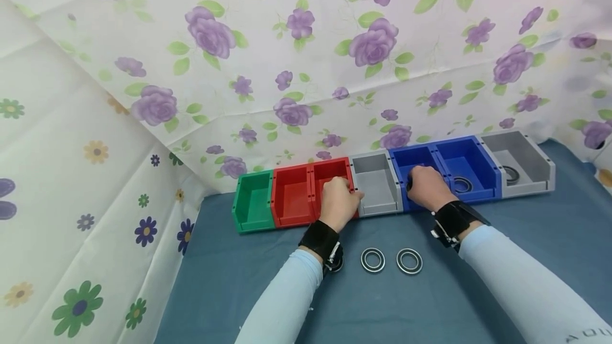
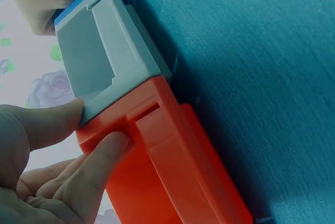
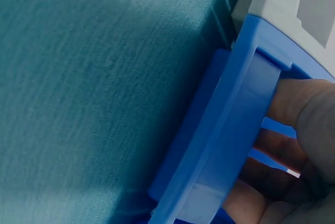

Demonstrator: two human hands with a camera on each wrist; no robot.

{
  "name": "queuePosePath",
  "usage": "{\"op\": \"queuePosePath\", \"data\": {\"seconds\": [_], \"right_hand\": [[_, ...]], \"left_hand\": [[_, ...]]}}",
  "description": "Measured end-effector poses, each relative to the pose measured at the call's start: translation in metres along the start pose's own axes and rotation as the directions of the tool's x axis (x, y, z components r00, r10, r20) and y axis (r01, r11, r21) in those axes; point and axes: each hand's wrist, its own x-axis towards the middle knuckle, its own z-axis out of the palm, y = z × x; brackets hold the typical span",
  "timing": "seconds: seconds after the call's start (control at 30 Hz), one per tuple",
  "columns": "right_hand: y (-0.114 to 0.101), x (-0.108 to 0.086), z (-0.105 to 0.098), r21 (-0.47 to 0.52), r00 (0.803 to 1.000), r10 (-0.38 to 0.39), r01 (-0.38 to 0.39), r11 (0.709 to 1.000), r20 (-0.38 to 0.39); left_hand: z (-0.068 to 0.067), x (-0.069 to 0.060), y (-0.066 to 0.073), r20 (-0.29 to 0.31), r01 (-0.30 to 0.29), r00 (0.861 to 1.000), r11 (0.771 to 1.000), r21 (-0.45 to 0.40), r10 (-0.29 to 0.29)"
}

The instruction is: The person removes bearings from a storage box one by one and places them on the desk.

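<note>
So the left hand (image 1: 338,203) is pinching the wall (image 2: 121,105) where the bright red plastic bin (image 2: 175,164) meets the grey bin (image 2: 123,33); the right hand (image 1: 428,187) has its fingers down in the shiny blue bin (image 3: 222,122), can't tell how closed or on what

A pale blue left sleeve (image 1: 282,299) and a matching right sleeve (image 1: 526,285) are covering the forearms. Beyond the cuffs, a black left band (image 1: 319,239) and a black right band (image 1: 454,219) are circling the wrists, both showing small pale, metallic-looking pieces (image 1: 439,234). Dark letters (image 1: 589,333), partly cut off, are marking the right sleeve.
</note>
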Motion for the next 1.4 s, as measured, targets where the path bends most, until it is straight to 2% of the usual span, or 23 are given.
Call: {"op": "queuePosePath", "data": {"seconds": [0.17, 0.43, 0.83, 1.2, 1.4], "right_hand": [[0.000, -0.005, -0.003, 0.012, 1.000, -0.004, 0.004, 1.000, -0.008], [-0.006, -0.010, -0.013, 0.027, 0.997, -0.034, 0.036, 0.999, -0.069], [-0.011, -0.023, -0.028, 0.052, 0.993, -0.029, 0.035, 0.998, -0.113], [-0.015, -0.049, -0.051, 0.046, 0.981, -0.091, 0.100, 0.994, -0.173], [-0.020, -0.066, -0.058, 0.026, 0.978, -0.116, 0.122, 0.992, -0.175]], "left_hand": [[0.003, 0.000, 0.000, 0.001, -0.006, 1.000, 1.000, -0.007, 0.006], [0.003, 0.000, -0.001, -0.016, -0.013, 1.000, 1.000, -0.012, 0.013], [0.005, 0.000, -0.007, 0.002, -0.011, 1.000, 1.000, -0.022, 0.011], [0.004, 0.002, -0.009, 0.001, -0.016, 1.000, 1.000, -0.006, 0.016], [0.004, 0.003, -0.008, 0.006, -0.018, 1.000, 1.000, -0.006, 0.018]]}}
